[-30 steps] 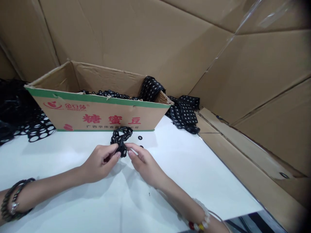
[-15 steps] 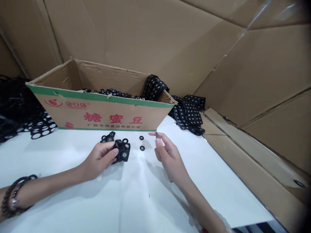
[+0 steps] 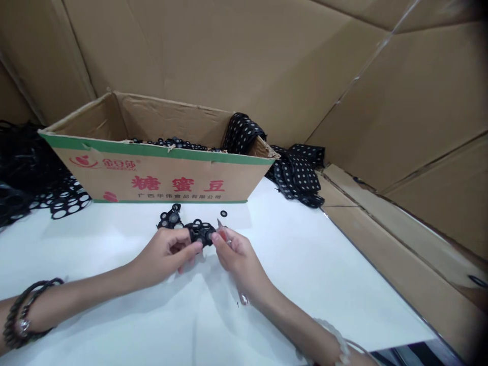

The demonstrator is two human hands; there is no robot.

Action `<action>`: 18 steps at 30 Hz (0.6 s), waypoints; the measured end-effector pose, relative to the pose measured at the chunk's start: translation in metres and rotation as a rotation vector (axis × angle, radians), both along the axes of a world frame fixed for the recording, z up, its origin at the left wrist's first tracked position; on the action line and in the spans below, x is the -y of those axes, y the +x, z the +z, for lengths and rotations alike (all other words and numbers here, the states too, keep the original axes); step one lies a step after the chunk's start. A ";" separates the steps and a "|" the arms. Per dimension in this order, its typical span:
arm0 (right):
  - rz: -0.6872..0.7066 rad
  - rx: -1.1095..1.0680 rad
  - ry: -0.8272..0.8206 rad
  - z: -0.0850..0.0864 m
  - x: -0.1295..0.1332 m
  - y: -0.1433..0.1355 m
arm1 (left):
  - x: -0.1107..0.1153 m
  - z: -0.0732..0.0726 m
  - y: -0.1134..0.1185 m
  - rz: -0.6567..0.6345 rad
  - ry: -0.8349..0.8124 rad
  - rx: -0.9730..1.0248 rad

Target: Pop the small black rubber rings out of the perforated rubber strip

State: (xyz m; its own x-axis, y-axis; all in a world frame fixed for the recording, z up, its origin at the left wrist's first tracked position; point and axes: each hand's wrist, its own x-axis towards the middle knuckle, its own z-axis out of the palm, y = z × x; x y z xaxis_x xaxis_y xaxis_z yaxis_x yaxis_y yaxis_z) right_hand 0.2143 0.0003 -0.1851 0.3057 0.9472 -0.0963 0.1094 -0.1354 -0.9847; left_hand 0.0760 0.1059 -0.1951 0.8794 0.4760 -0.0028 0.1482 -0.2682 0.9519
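Observation:
Between both hands is a black piece (image 3: 202, 233) covered with small round rings. My left hand (image 3: 163, 254) pinches its left side. My right hand (image 3: 240, 256) touches the piece's right edge with thumb and fingertips, and it also grips a thin pointed tool (image 3: 220, 225) whose tip sticks up past the fingers. The tool's clear end shows below the palm. A second clump of black rings (image 3: 170, 218) lies on the white table (image 3: 152, 325) just behind my left hand. One loose black ring (image 3: 223, 213) rests behind my right hand; another is mostly hidden by its fingers.
An open cardboard box (image 3: 160, 175) holding many black rings stands at the back. Dotted black strips (image 3: 295, 175) hang over its right end onto the table. Black perforated sheet (image 3: 68, 201) lies at the left. Cardboard walls (image 3: 236, 56) rise behind and at the right.
My right hand has moved left and now meets the black piece. My left hand has shifted slightly right with it. The nearer loose ring is now mostly covered.

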 end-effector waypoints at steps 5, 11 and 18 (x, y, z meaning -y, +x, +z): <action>0.235 -0.046 0.092 0.020 0.007 0.009 | -0.003 0.009 -0.008 0.167 0.319 0.364; 0.517 0.178 0.013 0.033 0.015 0.014 | -0.004 0.021 -0.004 -0.303 0.123 0.167; 0.358 0.520 -0.042 0.025 0.010 0.017 | -0.002 0.019 -0.002 -0.419 -0.091 -0.115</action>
